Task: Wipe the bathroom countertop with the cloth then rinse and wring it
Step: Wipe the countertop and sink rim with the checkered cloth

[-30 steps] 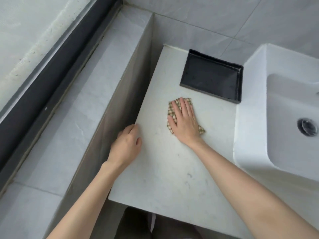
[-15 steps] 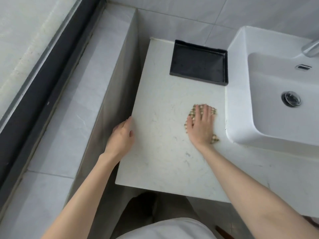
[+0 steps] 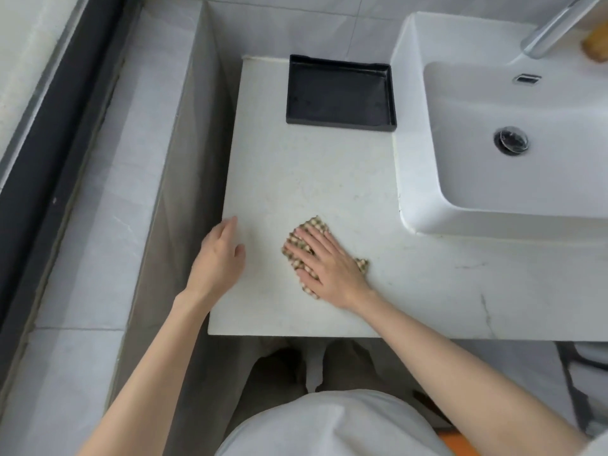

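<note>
Two hands on desk (image 3: 329, 176): right hand (image 3: 329, 261) flat, fingers straight, pressing cloth (image 3: 317, 223) left of sink (image 3: 408, 126); left hand (image 3: 218, 258) relaxed, empty, farther left of sink. Wiping likely midway; rinse, wring not yet done

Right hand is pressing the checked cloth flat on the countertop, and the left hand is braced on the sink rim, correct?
Not quite. The head view shows the left hand resting on the left edge of the countertop, apart from the sink. The right hand does press the cloth flat.
</note>
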{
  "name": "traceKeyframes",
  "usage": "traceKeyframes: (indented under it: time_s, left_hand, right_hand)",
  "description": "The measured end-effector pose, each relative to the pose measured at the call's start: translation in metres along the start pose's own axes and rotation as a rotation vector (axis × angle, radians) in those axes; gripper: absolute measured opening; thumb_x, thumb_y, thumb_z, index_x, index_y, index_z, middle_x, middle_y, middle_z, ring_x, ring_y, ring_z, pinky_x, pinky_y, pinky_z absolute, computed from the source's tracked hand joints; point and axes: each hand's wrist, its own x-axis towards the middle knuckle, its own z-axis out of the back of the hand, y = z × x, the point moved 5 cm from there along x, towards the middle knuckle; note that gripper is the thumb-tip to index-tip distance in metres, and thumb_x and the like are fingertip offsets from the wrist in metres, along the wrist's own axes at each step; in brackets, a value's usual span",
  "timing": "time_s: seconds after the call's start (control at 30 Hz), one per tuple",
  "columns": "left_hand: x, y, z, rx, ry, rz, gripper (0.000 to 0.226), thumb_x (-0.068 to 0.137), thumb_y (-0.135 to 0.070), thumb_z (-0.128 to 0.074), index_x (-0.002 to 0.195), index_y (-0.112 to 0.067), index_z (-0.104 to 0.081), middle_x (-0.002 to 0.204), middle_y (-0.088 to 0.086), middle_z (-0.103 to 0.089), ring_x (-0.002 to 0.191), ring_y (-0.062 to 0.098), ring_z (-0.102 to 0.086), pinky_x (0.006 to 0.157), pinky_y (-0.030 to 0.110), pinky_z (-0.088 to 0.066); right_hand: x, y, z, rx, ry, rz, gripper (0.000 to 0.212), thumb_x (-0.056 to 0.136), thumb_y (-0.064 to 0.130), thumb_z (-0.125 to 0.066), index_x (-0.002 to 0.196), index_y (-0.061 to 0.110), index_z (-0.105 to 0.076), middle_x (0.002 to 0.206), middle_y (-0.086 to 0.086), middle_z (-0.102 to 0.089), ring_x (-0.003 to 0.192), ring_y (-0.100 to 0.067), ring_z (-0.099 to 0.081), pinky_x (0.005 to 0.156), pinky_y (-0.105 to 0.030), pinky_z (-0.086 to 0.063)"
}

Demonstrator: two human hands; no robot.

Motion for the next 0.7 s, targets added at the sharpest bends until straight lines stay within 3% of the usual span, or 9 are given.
traceKeyframes:
  time_s: [0.2, 0.4, 0.57, 0.63, 0.7]
  left_hand:
    - [0.004, -0.072, -0.024, 0.044, 0.013, -0.16, 0.056, 0.098, -0.017, -0.042, 0.15, -0.014, -0.022, 0.156, 0.008, -0.025, 0.143, 0.024, -0.023, 0.114, 0.038, -0.027]
    - [0.003, -0.193, -0.059, 0.056, 0.016, -0.444, 0.058, 0.098, -0.024, -0.042, 0.151, -0.022, -0.017, 0.158, 0.001, -0.02, 0.144, 0.019, -0.021, 0.109, 0.034, -0.032]
    - [0.008, -0.266, -0.086, -0.107, -0.035, -0.396, 0.061, 0.099, -0.032, -0.039, 0.152, -0.024, -0.01, 0.159, -0.001, -0.014, 0.146, 0.014, -0.014, 0.109, 0.024, -0.018]
    - [0.007, -0.286, -0.1, -0.122, -0.062, -0.347, 0.062, 0.099, -0.036, -0.037, 0.152, -0.023, -0.008, 0.159, 0.0, -0.012, 0.146, 0.015, -0.012, 0.111, 0.027, -0.017]
    - [0.007, -0.3, -0.115, -0.133, -0.077, -0.315, 0.063, 0.099, -0.039, -0.036, 0.152, -0.022, -0.007, 0.159, 0.0, -0.013, 0.146, 0.016, -0.013, 0.111, 0.026, -0.016]
  right_hand:
    - [-0.106, -0.096, 0.024, 0.088, -0.205, -0.372, 0.047, 0.1, 0.031, -0.033, 0.145, 0.017, -0.039, 0.154, -0.003, -0.032, 0.146, -0.018, -0.02, 0.119, -0.043, -0.018]
    - [-0.2, -0.18, 0.038, 0.183, -0.464, -0.773, 0.049, 0.1, 0.033, -0.031, 0.142, 0.009, -0.042, 0.152, -0.004, -0.035, 0.144, -0.017, -0.022, 0.121, -0.033, -0.008]
    - [-0.255, -0.267, 0.054, 0.369, -0.705, -1.059, 0.04, 0.1, 0.017, -0.043, 0.137, 0.001, -0.048, 0.148, -0.012, -0.041, 0.142, -0.026, -0.03, 0.119, -0.033, -0.015]
    - [-0.274, -0.304, 0.058, 0.558, -0.894, -1.169, 0.04, 0.1, 0.024, -0.043, 0.13, 0.0, -0.055, 0.136, -0.016, -0.053, 0.135, -0.031, -0.041, 0.114, -0.033, -0.028]
    - [-0.292, -0.343, 0.061, 0.859, -1.11, -1.332, 0.052, 0.096, 0.052, -0.041, 0.119, 0.011, -0.064, 0.11, -0.006, -0.064, 0.115, -0.033, -0.058, 0.097, -0.037, -0.042]
